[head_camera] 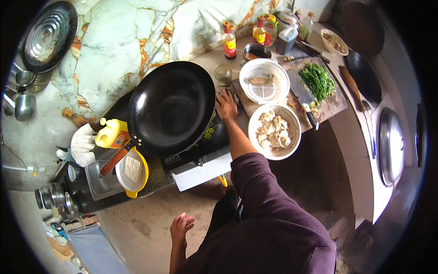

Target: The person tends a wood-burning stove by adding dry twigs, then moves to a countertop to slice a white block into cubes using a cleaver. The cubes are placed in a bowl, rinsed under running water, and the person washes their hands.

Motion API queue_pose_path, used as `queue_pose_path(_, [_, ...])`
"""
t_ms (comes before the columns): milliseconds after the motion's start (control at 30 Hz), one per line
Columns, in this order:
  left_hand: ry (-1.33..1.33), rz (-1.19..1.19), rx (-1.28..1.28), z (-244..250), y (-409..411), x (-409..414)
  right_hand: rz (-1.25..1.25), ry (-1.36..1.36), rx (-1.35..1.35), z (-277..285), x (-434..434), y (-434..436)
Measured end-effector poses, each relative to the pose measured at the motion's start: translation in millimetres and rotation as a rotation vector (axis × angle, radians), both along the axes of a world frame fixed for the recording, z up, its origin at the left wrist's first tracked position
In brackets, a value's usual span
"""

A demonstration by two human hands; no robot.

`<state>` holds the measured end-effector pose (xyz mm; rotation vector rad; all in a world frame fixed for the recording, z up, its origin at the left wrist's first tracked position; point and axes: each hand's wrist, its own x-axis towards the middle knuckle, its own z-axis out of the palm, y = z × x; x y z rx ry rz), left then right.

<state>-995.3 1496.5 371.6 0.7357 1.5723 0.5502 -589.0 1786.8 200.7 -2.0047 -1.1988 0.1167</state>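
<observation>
My right hand reaches past the right rim of a black wok with its fingers stretched over a dark grey item, perhaps a rag. Whether the fingers grip it is unclear. The wok sits on a black induction cooker, its wooden handle pointing to the lower left. Just beyond that hand stands a glass jar. A bowl of dumplings is to its right, below a white plastic colander with a brownish piece inside. Low over the floor, my left hand hangs with nothing in it, fingers apart.
Chopped greens and a cleaver lie on a cutting board. Sauce bottles stand along the wall. Left of the cooker are a bowl with a tofu-like block, a yellow jug and a steel sink.
</observation>
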Motion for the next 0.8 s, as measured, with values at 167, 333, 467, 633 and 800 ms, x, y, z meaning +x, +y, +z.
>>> queue_pose_path(167, [-0.022,-0.112,0.029,-4,23,-13,0.044,0.062,0.040,-23,0,-50])
queue_pose_path(333, [-0.069,-0.179,0.012,-1,42,-9,-0.110,0.053,0.047,-22,-28,-118])
queue_pose_path(467, [-0.104,-0.234,0.019,-5,43,-7,-0.156,-0.046,-0.048,-9,-42,-163])
queue_pose_path(633, [-0.168,-0.337,0.040,-28,42,-2,0.165,0.161,-0.008,44,-47,-201])
queue_pose_path(800, [-0.166,-0.377,0.056,-18,52,27,0.208,0.229,0.251,141,-23,-256])
